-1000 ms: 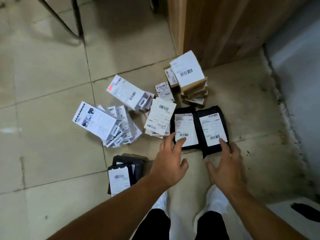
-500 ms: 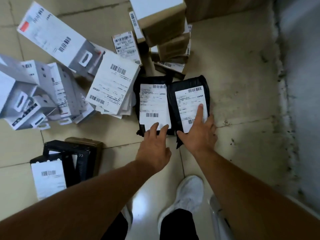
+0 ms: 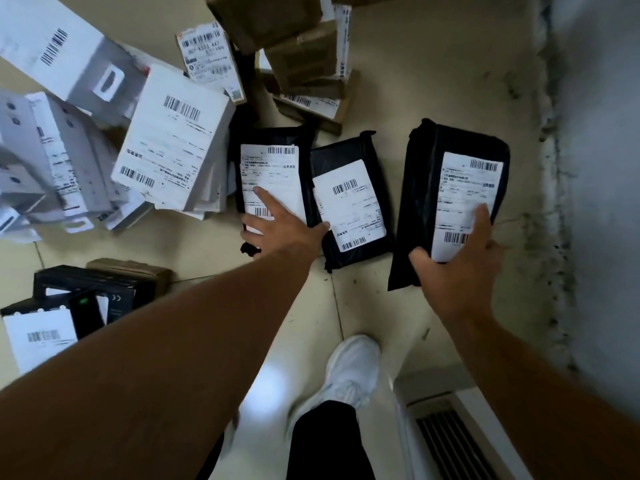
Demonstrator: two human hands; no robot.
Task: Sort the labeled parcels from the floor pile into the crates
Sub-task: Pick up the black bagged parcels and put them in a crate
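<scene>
Text: carton label [image 3: 207,53] reads roughly "507-K503 447"; rest illegible.
Right hand [image 3: 457,268]: thumb and fingers grip right black mailer [image 3: 424,188], right of pile.
Left hand [image 3: 284,226]: fingers splayed flat on left black mailer [image 3: 272,136], on floor.

The person is wearing black trousers [image 3: 322,441] and a white lace-up sneaker [image 3: 349,372] at six o'clock; the left forearm [image 3: 156,358] and right forearm [image 3: 519,368] are showing bare.
</scene>
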